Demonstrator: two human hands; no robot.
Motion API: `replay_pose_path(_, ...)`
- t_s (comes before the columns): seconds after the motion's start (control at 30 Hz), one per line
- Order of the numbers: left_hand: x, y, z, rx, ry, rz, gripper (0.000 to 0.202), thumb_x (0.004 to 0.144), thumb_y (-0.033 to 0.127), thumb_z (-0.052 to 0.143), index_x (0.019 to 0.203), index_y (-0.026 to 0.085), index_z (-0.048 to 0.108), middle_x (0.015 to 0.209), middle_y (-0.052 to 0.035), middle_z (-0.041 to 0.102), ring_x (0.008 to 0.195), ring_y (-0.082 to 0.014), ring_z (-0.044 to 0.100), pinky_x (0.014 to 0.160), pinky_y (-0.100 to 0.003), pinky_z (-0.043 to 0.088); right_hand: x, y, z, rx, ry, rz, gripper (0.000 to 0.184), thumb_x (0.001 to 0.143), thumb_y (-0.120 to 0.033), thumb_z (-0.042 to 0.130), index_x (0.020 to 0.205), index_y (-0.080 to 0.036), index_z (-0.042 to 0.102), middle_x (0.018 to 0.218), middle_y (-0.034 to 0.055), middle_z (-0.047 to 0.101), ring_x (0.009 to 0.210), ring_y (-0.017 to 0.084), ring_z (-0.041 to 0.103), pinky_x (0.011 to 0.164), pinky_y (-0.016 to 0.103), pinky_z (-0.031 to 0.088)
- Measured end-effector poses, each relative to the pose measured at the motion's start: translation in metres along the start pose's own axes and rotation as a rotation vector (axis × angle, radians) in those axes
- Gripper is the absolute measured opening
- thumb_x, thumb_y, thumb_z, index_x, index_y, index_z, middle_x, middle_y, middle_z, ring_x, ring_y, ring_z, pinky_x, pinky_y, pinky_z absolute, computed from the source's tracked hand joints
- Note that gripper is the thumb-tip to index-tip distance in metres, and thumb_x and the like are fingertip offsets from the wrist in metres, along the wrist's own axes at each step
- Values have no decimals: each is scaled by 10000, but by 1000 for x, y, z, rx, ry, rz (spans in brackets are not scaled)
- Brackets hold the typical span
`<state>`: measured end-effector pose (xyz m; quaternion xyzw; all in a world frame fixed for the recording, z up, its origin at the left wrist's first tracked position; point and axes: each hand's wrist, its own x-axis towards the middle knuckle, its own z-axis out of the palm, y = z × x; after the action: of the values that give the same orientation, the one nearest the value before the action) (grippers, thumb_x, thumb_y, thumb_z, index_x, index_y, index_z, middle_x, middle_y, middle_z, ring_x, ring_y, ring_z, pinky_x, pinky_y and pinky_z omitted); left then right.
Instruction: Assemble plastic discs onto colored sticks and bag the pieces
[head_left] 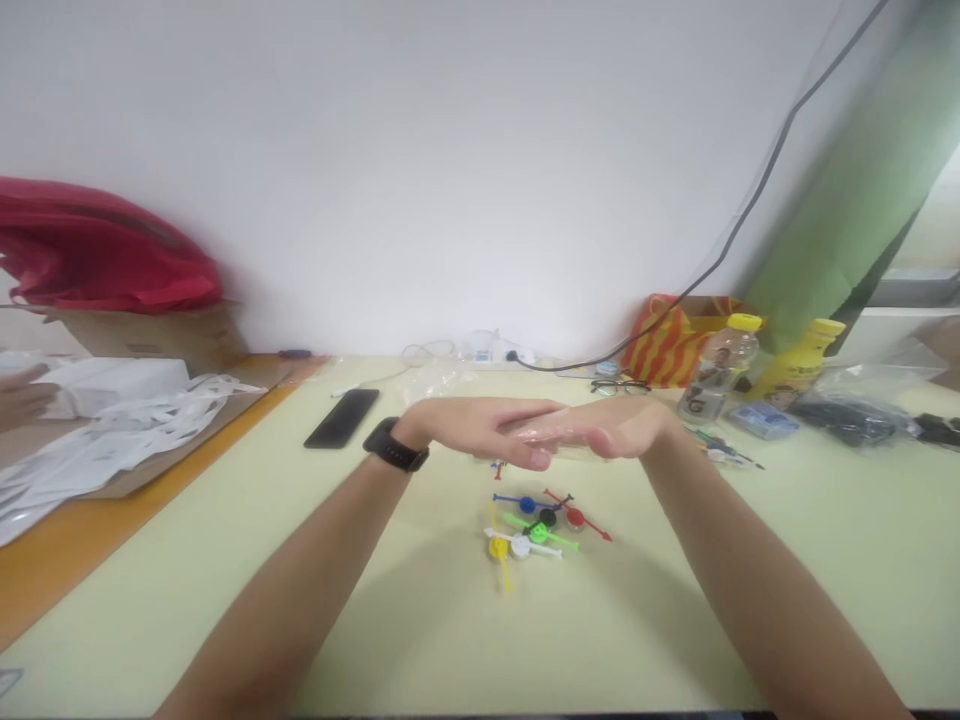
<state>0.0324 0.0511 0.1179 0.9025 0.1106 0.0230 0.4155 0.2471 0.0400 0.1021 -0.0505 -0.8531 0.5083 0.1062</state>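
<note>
A head-worn camera looks forward and down across the tabletop [637, 650].

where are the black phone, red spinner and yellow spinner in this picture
Black phone [342, 419], head view: its upper face.
Red spinner [575, 517], head view: its round hub.
Yellow spinner [498, 548], head view: its round hub.
</note>
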Motion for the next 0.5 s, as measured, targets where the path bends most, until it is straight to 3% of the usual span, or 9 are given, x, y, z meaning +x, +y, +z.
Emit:
replay_pose_path(0.1,-6,-3,-5,-10,7,-17,705,917,514,682,1536,286,432,1466,-88,591,1310,-332,579,1018,-423,517,-6,-6,0,-8,-106,-26,991,840,-918,327,1569,-253,418,1667,104,342,1519,292,354,1202,426,339)
replay_pose_path(0.2,-14,-7,-11,4,53,-67,762,911,518,689,1576,313,379,1584,-78,478,1404,-358,496,1089,-455,477,-10,-11,-1,-12,-123,-59,1036,830,-936,270,1613,-260,320,1719,99,191,1564,305,240,1235,460,282)
replay_pose_path(0.37,-26,-14,-22,-70,17,-116,852,926,523,669,1631,362,218,1667,-78,347,1456,-366,436,1113,-476,462,-13,-19,-4,-59,-146,-134,989,883,-888,210,1654,-269,183,1721,121,175,1566,307,232,1255,501,220)
replay_pose_path(0.5,-32,-17,-28,-3,35,-67,788,910,521,691,1593,325,350,1653,-88,375,1477,-375,407,1143,-490,439,-15,-27,-5,-67,-143,-165,983,886,-884,245,1660,-286,145,1738,106,76,1579,319,176,1260,506,193)
